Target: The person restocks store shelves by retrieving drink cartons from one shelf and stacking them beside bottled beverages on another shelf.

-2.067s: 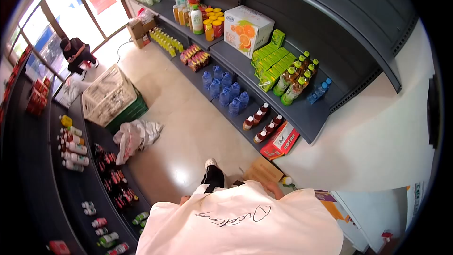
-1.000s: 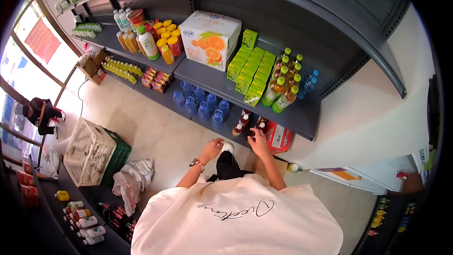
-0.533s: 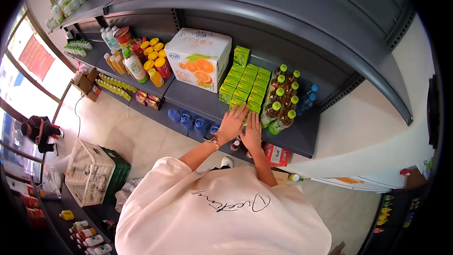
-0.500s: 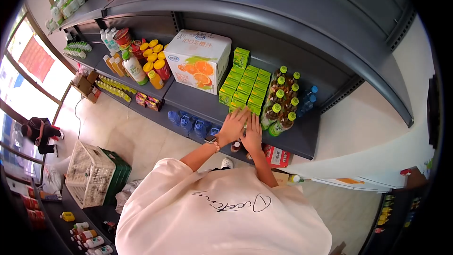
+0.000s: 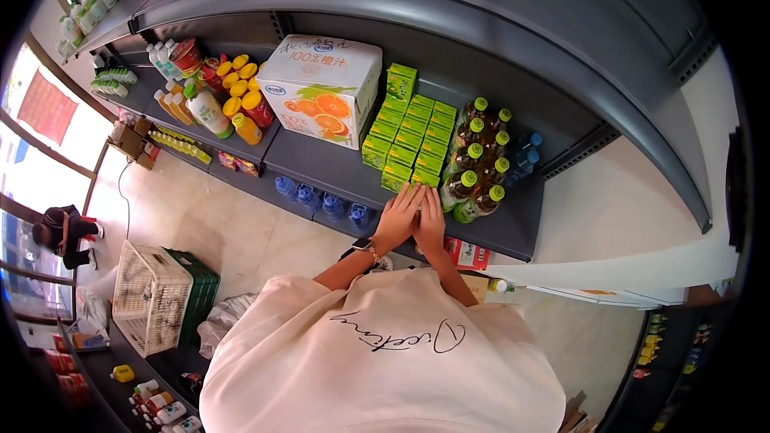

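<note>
The green cartons sit in a snug block on the shelf, between the white fruit-printed box on the left and the green-capped bottles on the right. At the back, one carton rises above its neighbours.

Our left grip and right grip are side by side at the block's front edge, fingers stretched forward and close together, the fingertips against the nearest cartons. The backs of our hands hide the palms and whatever may lie beneath, so we cannot tell whether either grip is closed on a carton or merely resting against it.

We would expect each carton to be fairly light and stiff, probably card with a smooth, slightly slippery skin. Flat faces should take an even push well, while the corners would likely dent if we pinched hard.

With the cartons packed so closely, most side faces are covered by neighbours. The best hold on a front one seems to be its exposed front and top, or two opposite sides once there is finger room. We should press square to the rows and keep our right knuckles off the bottles, which look tall enough to tip.
</note>
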A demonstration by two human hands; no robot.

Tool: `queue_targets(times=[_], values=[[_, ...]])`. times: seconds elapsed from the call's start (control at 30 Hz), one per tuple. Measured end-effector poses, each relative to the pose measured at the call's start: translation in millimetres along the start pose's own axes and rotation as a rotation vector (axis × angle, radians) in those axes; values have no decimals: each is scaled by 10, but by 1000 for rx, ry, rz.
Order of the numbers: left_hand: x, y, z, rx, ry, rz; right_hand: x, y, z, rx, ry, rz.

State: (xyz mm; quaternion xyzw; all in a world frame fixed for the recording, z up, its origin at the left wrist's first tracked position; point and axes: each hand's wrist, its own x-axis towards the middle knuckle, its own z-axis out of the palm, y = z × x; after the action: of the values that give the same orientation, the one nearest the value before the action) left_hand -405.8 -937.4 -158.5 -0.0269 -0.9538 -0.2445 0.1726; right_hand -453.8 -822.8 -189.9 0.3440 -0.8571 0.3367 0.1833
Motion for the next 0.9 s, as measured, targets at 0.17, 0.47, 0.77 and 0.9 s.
queue_targets(times=[0.17, 0.47, 0.77, 0.9], values=[[2, -96, 45, 34, 16, 48, 29, -12, 15, 29, 42, 0], [-29, -203, 84, 1, -1, 100, -22, 34, 34, 61, -7, 33], [27, -271, 15, -65, 44, 163, 16, -43, -13, 37, 22, 30], [31, -270, 24, -68, 80, 183, 19, -36, -10, 36, 28, 24]])
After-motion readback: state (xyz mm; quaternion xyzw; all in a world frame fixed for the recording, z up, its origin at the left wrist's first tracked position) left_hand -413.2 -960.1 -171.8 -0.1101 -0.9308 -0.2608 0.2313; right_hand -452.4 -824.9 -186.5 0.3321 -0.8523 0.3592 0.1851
